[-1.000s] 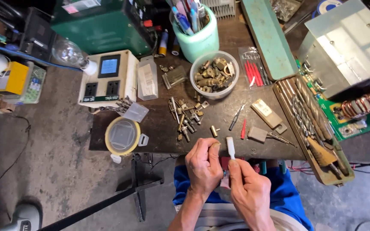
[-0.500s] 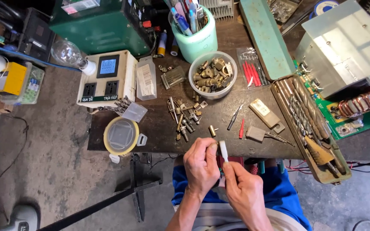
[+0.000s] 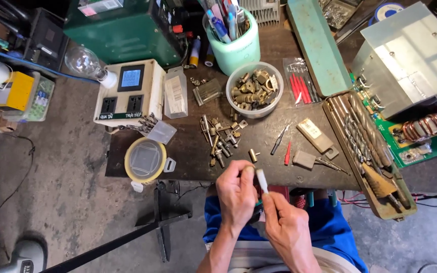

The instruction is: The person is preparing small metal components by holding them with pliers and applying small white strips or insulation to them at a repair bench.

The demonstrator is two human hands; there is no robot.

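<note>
Nearest the camera, the 2 hands meet above blue-clad knees, just off the near edge of the table [image 3: 188, 156]. The right hand [image 3: 287, 227] grips the lower end of a small white stick [image 3: 262, 180], which points up and away from the body. The left hand [image 3: 236, 194] is curled, its fingertips pinching a small brass part [image 3: 249, 167] just beside the stick's tip; whether the two touch cannot be told.

Just beyond the hands, on the dark table, lie a short brass cylinder [image 3: 253, 154], a scatter of brass bits [image 3: 221, 136], a thin probe [image 3: 279, 140] and a red piece [image 3: 288, 153]. To the left sits a round yellow-rimmed container [image 3: 145, 159]. To the right an open case of drill bits [image 3: 367, 146] runs along the table's edge.

Farther back stand a white bowl [image 3: 254, 89] filled with brass fittings, a white socket box with a small screen [image 3: 129, 93], and a clear bulb [image 3: 83, 61]. At the far edge are a mint cup of pens [image 3: 232, 38] and a green machine [image 3: 127, 28].
</note>
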